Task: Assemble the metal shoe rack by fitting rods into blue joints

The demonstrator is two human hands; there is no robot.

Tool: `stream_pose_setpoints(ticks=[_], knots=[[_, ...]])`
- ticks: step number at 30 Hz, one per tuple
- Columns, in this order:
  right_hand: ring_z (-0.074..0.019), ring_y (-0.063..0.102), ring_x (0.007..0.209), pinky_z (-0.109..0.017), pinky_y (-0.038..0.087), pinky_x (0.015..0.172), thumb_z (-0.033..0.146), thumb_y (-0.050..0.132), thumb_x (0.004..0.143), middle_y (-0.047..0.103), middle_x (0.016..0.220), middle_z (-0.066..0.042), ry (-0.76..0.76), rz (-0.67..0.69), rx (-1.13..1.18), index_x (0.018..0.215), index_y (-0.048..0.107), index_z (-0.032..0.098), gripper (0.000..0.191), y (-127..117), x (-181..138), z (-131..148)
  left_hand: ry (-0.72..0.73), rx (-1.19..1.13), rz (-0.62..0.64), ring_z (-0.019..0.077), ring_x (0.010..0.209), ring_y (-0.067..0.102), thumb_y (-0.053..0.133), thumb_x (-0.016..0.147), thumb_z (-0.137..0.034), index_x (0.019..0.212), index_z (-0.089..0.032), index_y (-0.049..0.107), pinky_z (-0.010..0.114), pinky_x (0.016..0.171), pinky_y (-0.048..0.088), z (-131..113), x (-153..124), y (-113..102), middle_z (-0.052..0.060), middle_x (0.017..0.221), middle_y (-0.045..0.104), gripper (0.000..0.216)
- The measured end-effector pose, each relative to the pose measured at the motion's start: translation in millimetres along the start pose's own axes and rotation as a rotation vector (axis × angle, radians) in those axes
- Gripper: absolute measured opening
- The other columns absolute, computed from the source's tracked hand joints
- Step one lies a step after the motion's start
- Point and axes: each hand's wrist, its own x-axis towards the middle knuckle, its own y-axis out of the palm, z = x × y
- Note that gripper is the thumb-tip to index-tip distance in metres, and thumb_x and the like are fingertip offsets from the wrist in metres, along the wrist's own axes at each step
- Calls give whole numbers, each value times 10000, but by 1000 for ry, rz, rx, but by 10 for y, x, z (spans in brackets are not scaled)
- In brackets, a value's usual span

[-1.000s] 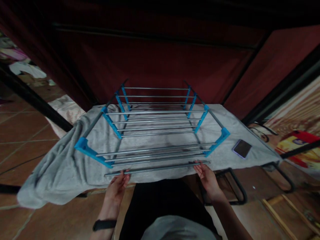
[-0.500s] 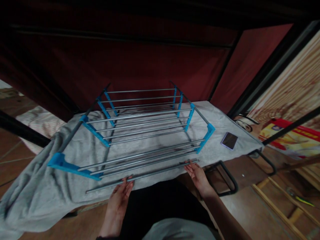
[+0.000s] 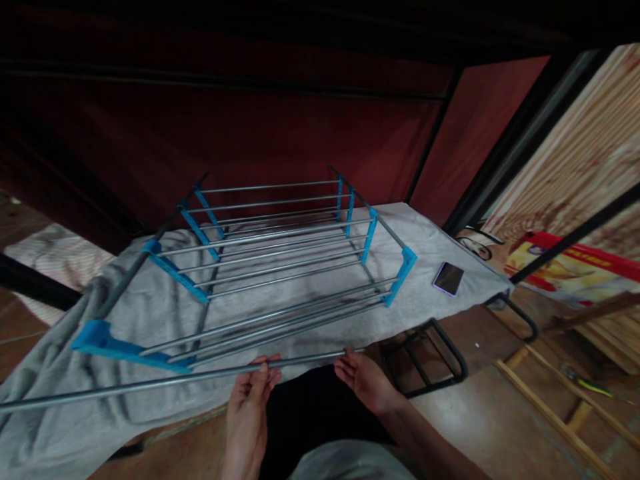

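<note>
A long grey metal rod (image 3: pixel 165 381) runs from the left edge of the picture to my right hand, in front of the rack. My left hand (image 3: pixel 251 400) pinches it between thumb and fingers near the middle. My right hand (image 3: pixel 364 380) has its fingertips closed on the rod close to its right end. Just beyond lies a rack (image 3: pixel 280 268) of parallel grey metal rods joined by blue plastic brackets (image 3: pixel 127 350). The rack rests on a grey blanket (image 3: pixel 150 417).
A phone (image 3: pixel 449 279) lies on the blanket, right of the rack. Dark red panels (image 3: pixel 250 133) stand behind. At the right are a black metal frame (image 3: pixel 425 360), a red and yellow box (image 3: pixel 565 270), a wooden frame (image 3: pixel 550 413) and a yellow-green handled tool (image 3: pixel 594 387).
The rod has shifted left and come closer, so its left end now runs out of the picture. My right hand has moved left, nearer to my left hand. The view has turned slightly.
</note>
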Motion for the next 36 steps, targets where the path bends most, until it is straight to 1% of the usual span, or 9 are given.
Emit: stream_pose_setpoints(ticks=[5, 8, 10, 13, 17, 21, 29, 32, 36], knots=[[-130, 674, 684, -288, 542, 723, 321, 510, 894, 713, 858, -107, 304, -19, -82, 829, 611, 128, 228, 193, -123, -236, 224, 259, 115, 194, 976, 645, 700, 767, -481, 1045, -215, 619, 317, 884, 501, -24, -198, 118, 44, 977, 710, 393], [-139, 670, 627, -285, 530, 660, 317, 445, 884, 715, 823, -123, 454, 43, -207, 809, 606, 123, 264, 252, -166, -283, 338, 418, 185, 203, 924, 636, 678, 783, -485, 1025, -208, 625, 328, 908, 473, -84, -250, 151, 48, 934, 699, 371], [-137, 666, 611, -282, 522, 653, 279, 447, 846, 718, 819, -126, 490, 84, -291, 808, 613, 120, 233, 264, -180, -296, 368, 469, 195, 213, 917, 632, 700, 772, -437, 1009, -208, 642, 318, 908, 466, -145, -270, 173, 48, 916, 692, 335], [-136, 660, 617, -283, 513, 660, 257, 506, 781, 722, 832, -118, 441, 114, -351, 827, 629, 122, 189, 248, -181, -297, 327, 495, 164, 215, 924, 638, 717, 763, -266, 1011, -224, 671, 283, 882, 472, -233, -287, 203, 40, 937, 695, 256], [-134, 647, 650, -278, 495, 673, 311, 654, 690, 713, 825, -84, 267, 178, -349, 866, 641, 141, 244, 219, -192, -228, 245, 501, 174, 225, 976, 642, 698, 743, -127, 978, -227, 710, 268, 913, 469, -265, -261, 208, 48, 1006, 707, 256], [-140, 644, 696, -283, 486, 699, 331, 708, 661, 710, 837, -71, 105, 202, -358, 870, 645, 150, 284, 238, -237, -62, 314, 596, 260, 247, 1059, 624, 721, 713, -124, 923, -231, 735, 289, 983, 445, -179, -148, 129, 61, 1018, 713, 236], [-170, 661, 761, -331, 494, 767, 297, 753, 656, 713, 830, -62, -111, 107, -301, 826, 639, 164, 244, 198, -175, 293, 426, 919, 435, 318, 1089, 588, 645, 771, -238, 1060, -289, 736, 464, 1081, 352, 72, 112, -109, 80, 1094, 706, 307], [-183, 666, 762, -345, 501, 769, 275, 794, 613, 711, 805, -52, -155, 32, -246, 836, 640, 175, 290, 142, -121, 393, 460, 1018, 477, 327, 1093, 587, 594, 781, -205, 1093, -309, 728, 496, 1085, 328, 143, 162, -158, 79, 1104, 703, 355], [-190, 672, 819, -346, 509, 789, 237, 780, 621, 723, 922, -67, -201, 56, -165, 908, 647, 184, 321, 40, -66, 491, 499, 1113, 467, 331, 1076, 598, 535, 764, -131, 1114, -308, 720, 505, 1071, 328, 202, 211, -196, 87, 1071, 707, 433]])
